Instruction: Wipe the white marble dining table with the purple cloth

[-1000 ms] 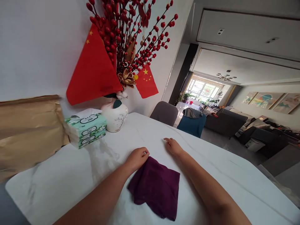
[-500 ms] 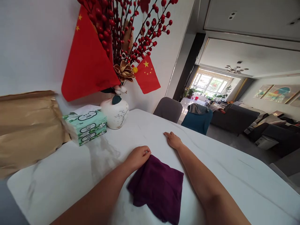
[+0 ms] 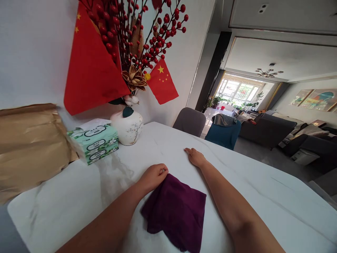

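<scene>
A folded dark purple cloth [image 3: 177, 211] lies on the white marble table [image 3: 65, 203] between my forearms. My left hand [image 3: 153, 175] rests at the cloth's far left corner with its fingers curled into a loose fist, touching the fabric's edge. My right hand [image 3: 195, 156] lies flat on the bare tabletop just beyond the cloth, fingers stretched out and holding nothing.
A green tissue box [image 3: 94, 143] and a white vase [image 3: 127, 127] with red berry branches and red flags stand by the wall. A brown paper bag [image 3: 28, 140] sits at the far left. A grey chair [image 3: 190, 121] and a blue chair [image 3: 223, 133] stand beyond the table.
Both hands and the cloth stay put. The view has shifted slightly to the right and downward.
</scene>
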Action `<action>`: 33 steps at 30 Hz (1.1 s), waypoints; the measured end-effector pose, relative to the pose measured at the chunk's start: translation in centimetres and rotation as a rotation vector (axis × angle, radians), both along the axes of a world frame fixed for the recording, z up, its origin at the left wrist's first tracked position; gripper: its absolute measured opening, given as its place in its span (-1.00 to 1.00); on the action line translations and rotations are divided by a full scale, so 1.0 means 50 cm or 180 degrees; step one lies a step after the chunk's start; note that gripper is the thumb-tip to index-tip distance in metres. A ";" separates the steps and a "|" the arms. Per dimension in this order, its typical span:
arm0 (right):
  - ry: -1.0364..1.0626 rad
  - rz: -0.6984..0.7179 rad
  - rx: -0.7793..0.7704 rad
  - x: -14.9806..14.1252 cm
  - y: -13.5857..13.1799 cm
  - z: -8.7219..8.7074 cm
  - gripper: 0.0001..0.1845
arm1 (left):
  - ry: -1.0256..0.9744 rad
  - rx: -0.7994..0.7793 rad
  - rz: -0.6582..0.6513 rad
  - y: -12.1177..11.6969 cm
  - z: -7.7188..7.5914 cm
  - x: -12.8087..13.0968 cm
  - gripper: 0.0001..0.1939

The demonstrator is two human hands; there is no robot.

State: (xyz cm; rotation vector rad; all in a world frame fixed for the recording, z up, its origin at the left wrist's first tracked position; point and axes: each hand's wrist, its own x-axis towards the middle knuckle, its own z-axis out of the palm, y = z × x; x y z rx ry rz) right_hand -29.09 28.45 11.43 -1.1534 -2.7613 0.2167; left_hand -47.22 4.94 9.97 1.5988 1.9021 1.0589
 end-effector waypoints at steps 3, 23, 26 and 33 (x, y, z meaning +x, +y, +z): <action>-0.0032 -0.0022 0.0000 0.000 -0.002 0.002 -0.36 | -0.0014 -0.0001 -0.0006 -0.001 0.000 0.000 -0.68; -0.0008 -0.0003 -0.0057 0.004 -0.007 0.007 -0.36 | -0.0177 -0.0030 -0.0016 -0.004 0.005 0.002 -0.66; 0.0074 -0.0007 -0.0090 0.005 -0.005 0.004 -0.38 | -0.0214 -0.0042 -0.0012 -0.005 0.006 0.002 -0.66; 0.0576 -0.0215 -0.0213 0.020 0.016 -0.009 -0.58 | -0.0285 -0.0071 0.0004 -0.004 0.008 0.002 -0.66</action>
